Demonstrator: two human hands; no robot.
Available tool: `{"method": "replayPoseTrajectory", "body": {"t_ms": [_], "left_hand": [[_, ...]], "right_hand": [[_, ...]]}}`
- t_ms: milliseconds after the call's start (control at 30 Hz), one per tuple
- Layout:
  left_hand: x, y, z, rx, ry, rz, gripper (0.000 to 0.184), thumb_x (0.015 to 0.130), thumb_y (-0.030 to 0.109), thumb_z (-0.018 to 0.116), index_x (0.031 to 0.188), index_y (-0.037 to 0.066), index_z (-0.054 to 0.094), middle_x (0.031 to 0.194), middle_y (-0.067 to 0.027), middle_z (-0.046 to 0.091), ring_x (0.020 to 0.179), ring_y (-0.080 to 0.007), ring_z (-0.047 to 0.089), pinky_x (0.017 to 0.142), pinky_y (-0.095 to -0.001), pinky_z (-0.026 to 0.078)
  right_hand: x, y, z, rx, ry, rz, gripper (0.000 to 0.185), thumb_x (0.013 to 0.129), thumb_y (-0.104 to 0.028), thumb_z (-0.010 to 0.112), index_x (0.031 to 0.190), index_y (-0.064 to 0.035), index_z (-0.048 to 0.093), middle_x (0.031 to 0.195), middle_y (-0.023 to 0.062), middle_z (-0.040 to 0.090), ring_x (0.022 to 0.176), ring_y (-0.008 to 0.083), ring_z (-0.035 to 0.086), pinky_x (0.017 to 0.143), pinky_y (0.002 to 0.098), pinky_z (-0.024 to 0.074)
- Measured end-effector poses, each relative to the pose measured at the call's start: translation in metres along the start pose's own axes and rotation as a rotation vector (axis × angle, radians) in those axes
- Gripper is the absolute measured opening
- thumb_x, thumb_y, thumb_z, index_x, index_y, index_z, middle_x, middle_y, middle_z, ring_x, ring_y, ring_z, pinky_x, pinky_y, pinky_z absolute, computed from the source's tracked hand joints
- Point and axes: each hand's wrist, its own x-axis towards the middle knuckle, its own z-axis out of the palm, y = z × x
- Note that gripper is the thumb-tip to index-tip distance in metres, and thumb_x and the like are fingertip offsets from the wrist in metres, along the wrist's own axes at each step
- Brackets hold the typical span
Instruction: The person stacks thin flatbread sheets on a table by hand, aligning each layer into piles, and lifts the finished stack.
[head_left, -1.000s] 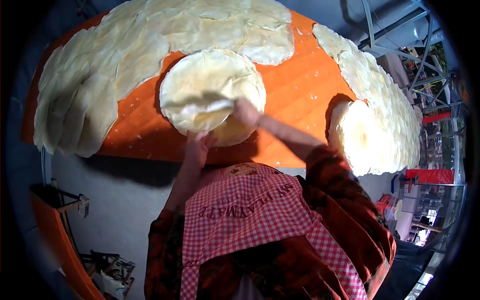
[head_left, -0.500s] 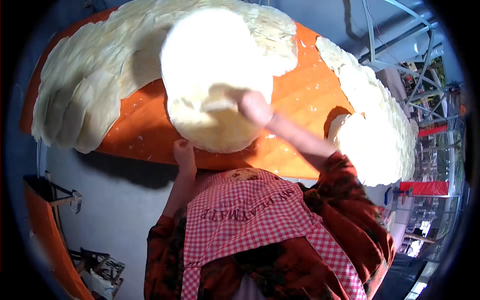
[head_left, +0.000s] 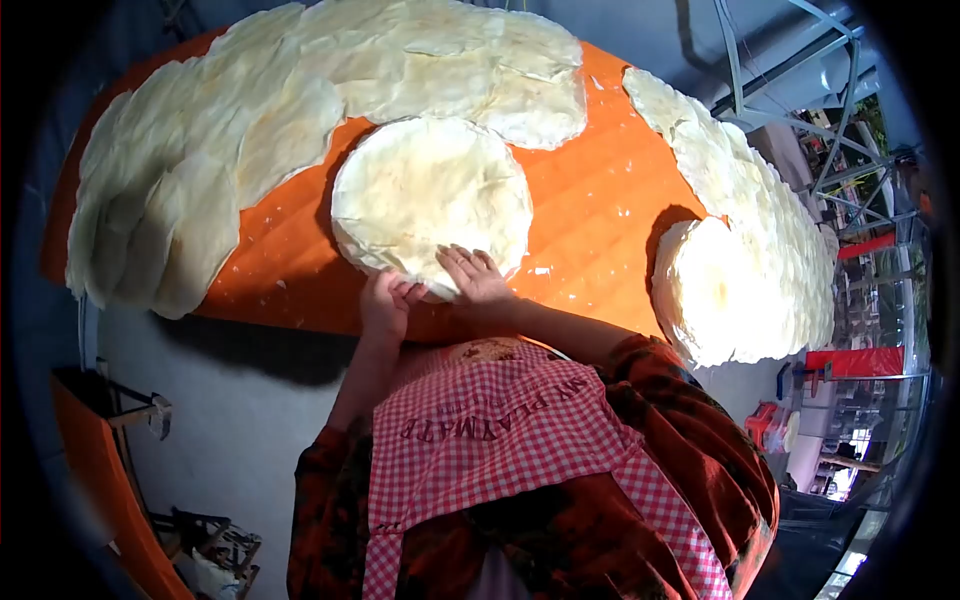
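In front of me a pale round stack of thin flatbread sheets (head_left: pixel 432 195) lies on the orange table, its top sheet slightly wrinkled. My left hand (head_left: pixel 388 302) is at the near edge of this stack, fingers curled and closed on the rim of a sheet. Just to its right, my right hand (head_left: pixel 478 278) rests on top near the same edge, with its fingers stretched out. How many sheets are under the top one cannot be made out.
Overlapping pale sheets (head_left: pixel 270 110) cover the back and left of the orange table (head_left: pixel 600 215). To the right stands a second round stack (head_left: pixel 700 290), brightly lit, beside more overlapping sheets (head_left: pixel 765 215). A metal frame (head_left: pixel 845 130) rises at the far right. Red items (head_left: pixel 768 425) sit low beyond the table.
A bright sheet raised over the stack now lies flat on it. My right hand, blurred over the sheet before, has come down to the near edge; my left hand has shifted slightly right.
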Motion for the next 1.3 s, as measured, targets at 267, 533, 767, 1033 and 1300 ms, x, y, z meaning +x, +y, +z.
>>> {"method": "replayPoseTrajectory", "body": {"t_ms": [267,533,767,1033,1300], "left_hand": [[0.014,0.018,-0.03,0.165,0.329,0.257,0.019,0.09,0.008,0.052,0.108,0.005,0.046,0.101,-0.011,0.054,0.09,-0.0217,0.057,0.08,-0.0348,0.053],[0.012,0.0,-0.033,0.199,0.297,0.106,0.022,0.086,0.002,0.054,0.107,0.005,0.047,0.1,-0.0092,0.055,0.085,-0.0188,0.057,0.076,-0.0308,0.052],[0.009,-0.006,-0.028,0.358,0.321,0.085,0.025,0.084,0.005,0.056,0.108,0.005,0.049,0.094,-0.0074,0.058,0.081,-0.0184,0.058,0.074,-0.0319,0.052],[0.021,-0.018,-0.033,0.456,0.396,0.19,0.025,0.082,0.005,0.057,0.107,0.004,0.052,0.093,-0.0053,0.058,0.079,-0.0142,0.057,0.066,-0.0267,0.049],[0.023,-0.013,-0.039,0.601,0.28,0.271,0.021,0.083,0.007,0.06,0.104,0.003,0.057,0.091,-0.0031,0.058,0.079,-0.0113,0.054,0.065,-0.0246,0.045]], "right_hand": [[0.169,0.102,-0.136,-0.047,-0.033,0.317,0.016,0.08,-0.017,0.059,0.082,-0.0036,0.068,0.079,0.0233,0.063,0.07,0.0401,0.062,0.063,0.0462,0.0505],[0.113,0.024,-0.094,-0.007,0.177,-0.038,0.033,0.08,-0.003,0.054,0.109,-0.0118,0.066,0.104,0.0131,0.066,0.087,0.0307,0.065,0.073,0.0375,0.0528],[0.042,0.056,0.022,-0.081,-0.074,0.043,0.022,0.079,-0.014,0.053,0.095,-0.0106,0.067,0.077,0.013,0.066,0.067,0.0303,0.064,0.06,0.0421,0.0512],[0.055,0.006,-0.005,-0.131,-0.221,0.101,0.027,0.074,-0.013,0.056,0.099,-0.0081,0.062,0.097,0.011,0.065,0.082,0.0295,0.062,0.066,0.0382,0.0529],[0.034,0.017,0.019,0.012,-0.136,0.073,0.051,0.07,-0.028,0.068,0.118,-0.0107,0.058,0.125,0.0081,0.054,0.114,0.0281,0.05,0.088,0.0406,0.0474]]}}
